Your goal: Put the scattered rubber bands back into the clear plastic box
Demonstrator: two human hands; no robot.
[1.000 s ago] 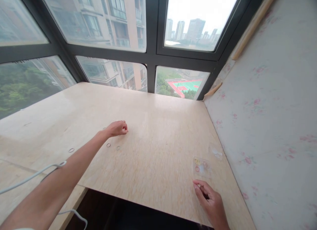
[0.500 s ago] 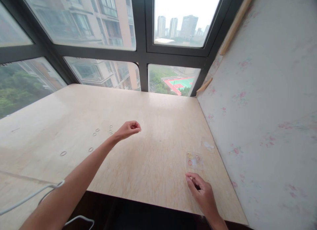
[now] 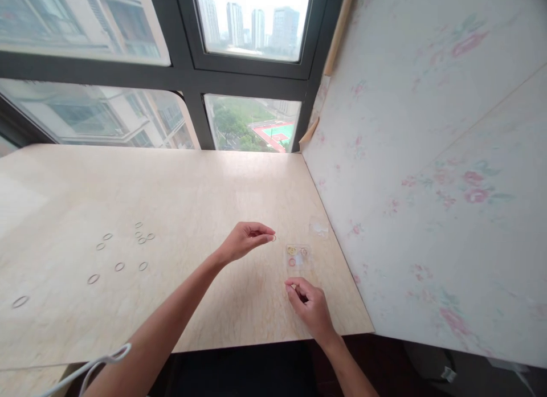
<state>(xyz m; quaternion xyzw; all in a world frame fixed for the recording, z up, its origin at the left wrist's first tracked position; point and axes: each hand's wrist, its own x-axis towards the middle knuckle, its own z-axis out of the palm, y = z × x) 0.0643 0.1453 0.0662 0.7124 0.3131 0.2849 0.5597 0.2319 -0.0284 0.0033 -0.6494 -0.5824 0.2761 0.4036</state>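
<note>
Between the thumb and forefinger of my left hand [image 3: 250, 239] is a small thin ring [image 3: 274, 238], held over the table just left of a clear plastic box. That clear box [image 3: 310, 266] has compartments, with yellow rings [image 3: 291, 250], a red ring [image 3: 292, 262] and a brownish ring [image 3: 303, 252] in them. My right hand [image 3: 311, 303] is closed in a pinch close to the box's near edge. Whatever its fingertips may hold is too small to make out. Several thin rings [image 3: 119, 266] lie scattered over the left part of the table.
A pale stone-patterned tabletop [image 3: 205, 197] reaches back to dark window frames [image 3: 252, 72]. Behind the box lies a clear plastic piece [image 3: 318, 227]. A flowered wall [image 3: 384, 129] bounds the right side. A white cable [image 3: 102, 360] crosses near my left forearm.
My left hand has moved right, away from the scattered rings and close to the box, with a ring in its fingertips. The right hand keeps its pinch near the box. The view has turned right.
</note>
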